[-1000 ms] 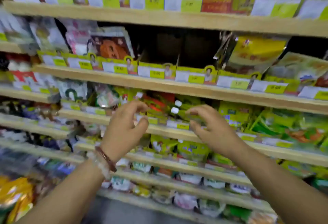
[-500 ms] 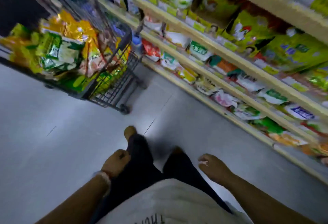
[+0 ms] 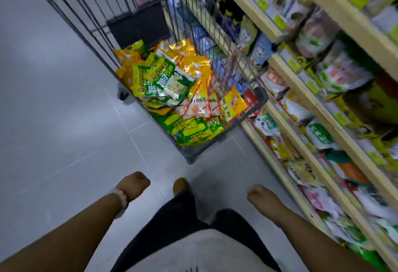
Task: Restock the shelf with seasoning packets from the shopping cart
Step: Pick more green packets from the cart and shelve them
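Two bare hands, the left hand [image 3: 133, 185] and right hand [image 3: 259, 196], hang loosely curled and empty at lower frame, well short of the grey wire shopping cart [image 3: 256, 97] at centre, where yellow-and-green foil seasoning packets [image 3: 170, 82] await a clean top-of-pile lift toward the pale wooden shelf [image 3: 301, 90] at right.

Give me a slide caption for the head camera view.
Both empty hands, left and right, hang before a wire shopping cart of yellow-green seasoning packets.
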